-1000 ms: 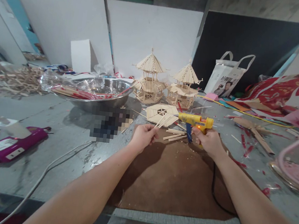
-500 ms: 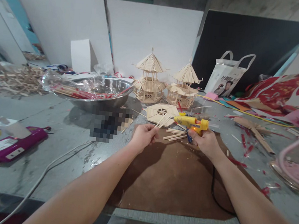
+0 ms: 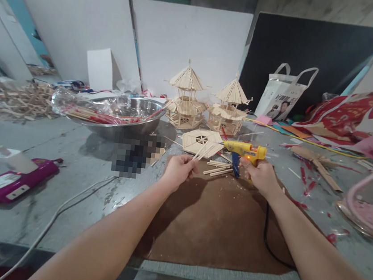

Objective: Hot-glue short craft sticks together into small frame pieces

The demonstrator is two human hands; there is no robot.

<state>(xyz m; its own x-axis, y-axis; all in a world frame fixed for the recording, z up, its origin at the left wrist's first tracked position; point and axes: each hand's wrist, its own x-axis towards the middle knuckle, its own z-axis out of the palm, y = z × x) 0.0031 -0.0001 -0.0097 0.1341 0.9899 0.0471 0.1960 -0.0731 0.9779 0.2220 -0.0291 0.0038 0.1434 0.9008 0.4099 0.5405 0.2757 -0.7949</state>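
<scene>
Between the fingertips of my left hand [image 3: 181, 171] are thin wooden sticks [image 3: 201, 151], pointing up and right in front of a hexagonal wooden panel [image 3: 195, 142]. My right hand [image 3: 258, 175] is wrapped round a yellow glue gun [image 3: 244, 149] with a blue trigger and a small orange light. Its nozzle points left, close to the panel's right edge. Several loose sticks [image 3: 218, 171] lie between my hands at the top of a brown mat [image 3: 210, 223]. Two wooden pagoda models [image 3: 185, 108] [image 3: 230, 111] stand behind the panel.
A metal bowl [image 3: 141, 126] with plastic-wrapped sticks is at the back left. A purple power strip [image 3: 16, 181] lies far left, its cable crossing the table [image 3: 71, 230]. Red scraps [image 3: 309, 188] and a pink-handled basket [image 3: 368, 201] are at the right; a white bag [image 3: 279, 96] stands behind.
My right hand and the glue gun have moved slightly to the right, away from the sticks in my left hand. The left hand stays nearly in place.
</scene>
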